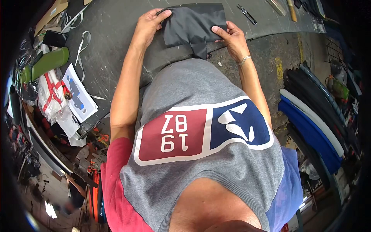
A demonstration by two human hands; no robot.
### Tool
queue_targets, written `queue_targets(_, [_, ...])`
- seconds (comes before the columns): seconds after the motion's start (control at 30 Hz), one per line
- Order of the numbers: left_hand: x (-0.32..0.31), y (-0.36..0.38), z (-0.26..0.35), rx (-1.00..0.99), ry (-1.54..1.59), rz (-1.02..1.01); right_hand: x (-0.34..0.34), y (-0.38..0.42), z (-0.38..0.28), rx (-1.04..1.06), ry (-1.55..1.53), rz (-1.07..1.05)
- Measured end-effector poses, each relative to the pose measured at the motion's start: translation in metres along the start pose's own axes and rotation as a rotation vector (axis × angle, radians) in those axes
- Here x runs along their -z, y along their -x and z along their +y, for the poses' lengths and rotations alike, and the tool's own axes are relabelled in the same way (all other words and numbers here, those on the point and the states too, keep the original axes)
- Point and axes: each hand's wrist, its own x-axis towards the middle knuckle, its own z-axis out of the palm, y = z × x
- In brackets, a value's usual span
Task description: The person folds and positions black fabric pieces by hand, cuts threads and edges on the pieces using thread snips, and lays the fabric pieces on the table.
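Observation:
Both hands hold a piece of black fabric (pixel 193 22) up near the front edge of the dark table. My left hand (pixel 151 24) pinches its left upper edge, thumb on top. At the lower right corner, my right hand (pixel 231 37) grips the cloth between thumb and fingers. The piece is roughly rectangular and slightly creased, with a narrow strip (pixel 199 50) hanging from its lower edge. Fingers behind the fabric are partly hidden. Beyond my right hand, a pair of small black thread snips (pixel 246 14) lies on the table.
On the left of the table (pixel 112 34) are a green bottle (pixel 49 63), a printed sheet (pixel 79 94), white straps (pixel 80 50) and plastic-wrapped items (pixel 50 96). A wooden-handled tool (pixel 291 11) lies at the far right. Fabric rolls (pixel 309 127) are stacked to my right.

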Motion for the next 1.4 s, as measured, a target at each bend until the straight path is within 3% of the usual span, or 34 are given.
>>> queue_targets(0.17, [0.000,-0.004,0.000,-0.004,0.001,-0.109,-0.001,-0.011,0.020,0.092,-0.206,0.135])
queue_targets(0.27, [-0.002,0.000,0.005,0.008,-0.034,-0.132,-0.015,-0.015,0.003,0.355,-0.020,0.292])
queue_targets(0.53, [-0.011,0.007,0.018,0.018,-0.031,-0.031,-0.008,-0.026,-0.015,0.222,-0.109,0.248])
queue_targets(0.7, [-0.009,0.008,0.015,0.034,-0.036,-0.045,-0.002,-0.032,-0.012,0.320,-0.028,0.176])
queue_targets(0.87, [-0.019,0.017,0.019,0.024,0.065,-0.093,0.015,-0.049,0.009,0.350,0.002,0.319])
queue_targets(0.93, [-0.015,0.017,0.017,0.029,0.154,-0.123,0.004,-0.048,0.003,0.471,0.010,0.354])
queue_targets(1.13, [-0.017,0.021,0.015,0.007,0.135,-0.097,-0.016,-0.037,-0.011,0.536,0.008,0.292])
queue_targets(1.27, [-0.023,0.026,0.015,-0.015,0.176,-0.049,-0.012,-0.032,-0.013,0.386,0.089,0.389])
queue_targets(1.4, [-0.022,0.023,0.008,-0.006,0.242,-0.033,-0.005,-0.030,-0.020,0.288,-0.083,0.165])
